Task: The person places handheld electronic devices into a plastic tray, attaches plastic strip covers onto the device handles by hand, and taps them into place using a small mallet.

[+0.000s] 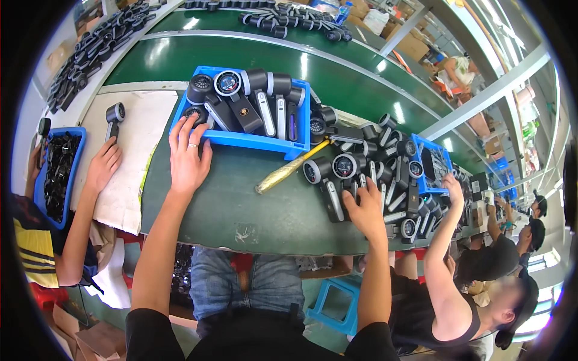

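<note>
My left hand (189, 157) rests over the near left corner of a blue bin (265, 144), its fingers stretched onto the round head of a handheld fan (195, 112). Its thumb stands apart, and a ring shows on one finger. Several black-and-grey fans lie close together in the bin, including one with a lit round face (228, 83). To the right, my right hand (365, 215) reaches with spread fingers onto the near edge of a heap of fans (394, 174). Its fingertips touch or hover by the handles; contact is partly hidden.
A yellow-wrapped stick (289, 171) lies between bin and heap on the green table (241, 210). At left, a co-worker's hand (103, 165) touches a fan (114, 119) beside a bin of black parts (60, 174). At right, another co-worker's hand (451, 188) reaches to a second blue bin (426, 144).
</note>
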`<action>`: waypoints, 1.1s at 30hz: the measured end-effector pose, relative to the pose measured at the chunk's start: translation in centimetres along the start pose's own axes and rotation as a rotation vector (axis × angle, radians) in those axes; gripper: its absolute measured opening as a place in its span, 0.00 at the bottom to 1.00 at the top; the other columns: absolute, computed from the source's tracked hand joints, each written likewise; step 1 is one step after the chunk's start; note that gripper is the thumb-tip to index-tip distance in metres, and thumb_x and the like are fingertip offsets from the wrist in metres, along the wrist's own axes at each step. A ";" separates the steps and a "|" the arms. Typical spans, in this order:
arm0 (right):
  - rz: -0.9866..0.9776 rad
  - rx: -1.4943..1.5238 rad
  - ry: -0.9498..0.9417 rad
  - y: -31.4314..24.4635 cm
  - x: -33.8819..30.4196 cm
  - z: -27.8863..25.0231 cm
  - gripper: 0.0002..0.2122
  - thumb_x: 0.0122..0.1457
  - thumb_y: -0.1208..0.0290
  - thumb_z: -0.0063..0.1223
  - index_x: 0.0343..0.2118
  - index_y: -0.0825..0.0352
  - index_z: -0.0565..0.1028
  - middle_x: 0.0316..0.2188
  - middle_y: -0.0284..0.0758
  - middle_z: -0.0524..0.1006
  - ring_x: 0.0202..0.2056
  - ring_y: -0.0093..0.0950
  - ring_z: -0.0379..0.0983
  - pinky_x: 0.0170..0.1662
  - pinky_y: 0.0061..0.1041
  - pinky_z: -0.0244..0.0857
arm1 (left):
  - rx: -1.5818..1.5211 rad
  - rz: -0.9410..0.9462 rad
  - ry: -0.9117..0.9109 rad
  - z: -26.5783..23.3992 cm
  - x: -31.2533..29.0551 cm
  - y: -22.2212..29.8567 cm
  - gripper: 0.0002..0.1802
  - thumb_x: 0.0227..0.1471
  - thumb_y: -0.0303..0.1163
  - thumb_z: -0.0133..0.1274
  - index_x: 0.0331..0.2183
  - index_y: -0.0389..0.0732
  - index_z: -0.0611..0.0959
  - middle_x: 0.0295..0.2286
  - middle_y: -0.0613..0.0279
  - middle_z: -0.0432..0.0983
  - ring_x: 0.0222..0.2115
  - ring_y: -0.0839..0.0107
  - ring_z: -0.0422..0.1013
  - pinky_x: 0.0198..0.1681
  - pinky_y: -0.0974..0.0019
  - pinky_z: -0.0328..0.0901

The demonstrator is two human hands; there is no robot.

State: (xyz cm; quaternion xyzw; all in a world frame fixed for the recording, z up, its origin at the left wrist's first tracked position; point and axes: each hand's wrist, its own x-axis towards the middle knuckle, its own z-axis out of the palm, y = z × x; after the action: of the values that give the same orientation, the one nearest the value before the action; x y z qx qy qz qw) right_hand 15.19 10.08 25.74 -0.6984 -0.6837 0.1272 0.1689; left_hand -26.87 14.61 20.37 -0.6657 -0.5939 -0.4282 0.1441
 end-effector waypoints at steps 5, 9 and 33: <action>0.154 -0.006 -0.135 -2.6 -0.4 0.4 0.45 0.49 0.30 0.62 0.49 0.79 0.76 0.71 0.65 0.43 0.72 0.58 0.42 0.70 0.57 0.41 | -0.004 0.006 0.008 0.2 0.0 -0.1 0.24 0.51 0.22 0.59 0.52 0.46 0.78 0.60 0.55 0.68 0.63 0.44 0.59 0.64 0.46 0.59; 0.169 -0.139 -0.078 -4.4 -0.8 2.0 0.43 0.43 0.41 0.71 0.47 0.82 0.73 0.71 0.64 0.43 0.71 0.58 0.42 0.68 0.56 0.47 | 0.013 0.008 0.012 0.1 0.0 -0.1 0.24 0.52 0.22 0.59 0.51 0.46 0.79 0.60 0.55 0.68 0.63 0.44 0.59 0.64 0.46 0.59; 0.029 0.154 0.115 -0.9 0.3 1.4 0.19 0.58 0.63 0.68 0.41 0.72 0.73 0.64 0.56 0.60 0.63 0.53 0.61 0.64 0.38 0.58 | 0.016 -0.006 0.003 0.0 0.1 0.0 0.24 0.51 0.23 0.60 0.51 0.46 0.79 0.60 0.58 0.68 0.63 0.47 0.58 0.62 0.47 0.62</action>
State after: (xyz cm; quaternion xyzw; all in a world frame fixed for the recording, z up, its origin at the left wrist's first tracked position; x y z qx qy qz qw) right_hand 13.85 10.50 24.83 -0.6992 -0.6509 0.1415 0.2595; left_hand -26.89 14.69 20.44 -0.6623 -0.5990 -0.4247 0.1490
